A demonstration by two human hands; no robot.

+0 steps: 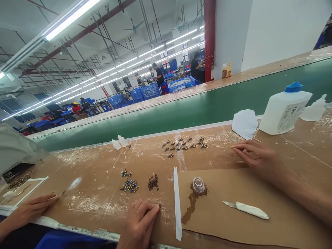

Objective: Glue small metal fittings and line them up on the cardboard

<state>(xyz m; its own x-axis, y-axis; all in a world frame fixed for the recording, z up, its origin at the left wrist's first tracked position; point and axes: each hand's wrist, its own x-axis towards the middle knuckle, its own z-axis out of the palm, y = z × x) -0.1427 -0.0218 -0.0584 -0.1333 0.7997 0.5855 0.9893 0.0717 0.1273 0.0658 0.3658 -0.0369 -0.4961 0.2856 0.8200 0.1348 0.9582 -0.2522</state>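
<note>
My left hand (138, 224) rests at the near table edge, its fingertips pinching a small dark bead (159, 205). Close by lie a heap of brown beads (153, 182) and a cluster of blue-and-gold parts (129, 186). Rows of similar parts (183, 146) stand farther out. My right hand (256, 159) lies on the cardboard (220, 166), near a white cloth (245, 123); whether it holds a thin stick is unclear. A glass dish (199, 185) with brown liquid and a white-handled knife (246, 210) lie below it. A co-worker's hand (28, 211) probably holds a stick at lower left.
A white jug with a blue cap (285, 112) and small plastic bottles (119, 141) stand by a green conveyor belt (166, 117). A white strip (177, 204) lies on the cardboard. Beyond are blue crates (145, 92) and standing workers (158, 74).
</note>
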